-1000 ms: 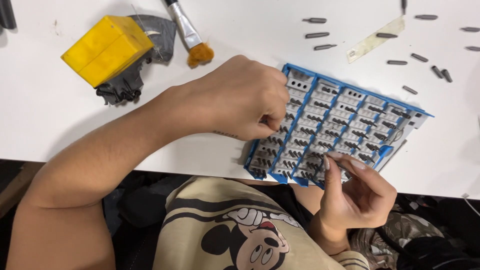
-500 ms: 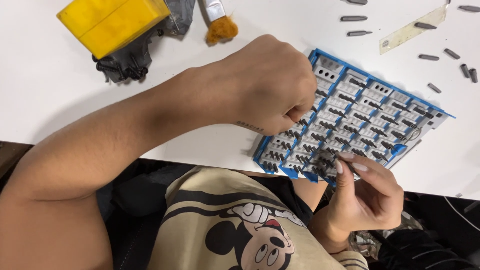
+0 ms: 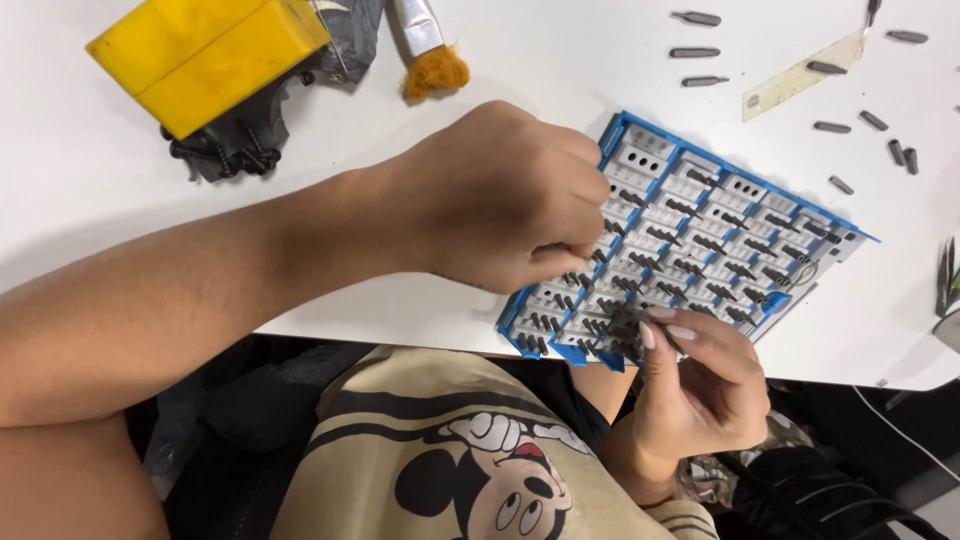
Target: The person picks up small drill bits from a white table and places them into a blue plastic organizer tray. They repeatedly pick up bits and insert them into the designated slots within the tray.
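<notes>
The person's left hand point(image 3: 500, 195) lies curled on the blue bit tray point(image 3: 745, 185), which sits at the near edge of the white table point(image 3: 120, 190). Its fingertips pinch down among the small dark bits in the tray's near rows, but what they pinch is hidden.

A second ago this hand was further left on the tray. Now it is a little further right, over the middle rows. The tray is in the same spot.

The right hand point(image 3: 705, 385) comes up from below the table edge. It holds a thin dark bit point(image 3: 668, 335) between thumb and fingers, just as before, right at the tray's near corner.

So the hands are working along the rows, one slot after another.

More loose bits point(image 3: 697, 52) lie far off on the table. A yellow box point(image 3: 210, 55) and a brush point(image 3: 428, 50) sit at the far left.
</notes>
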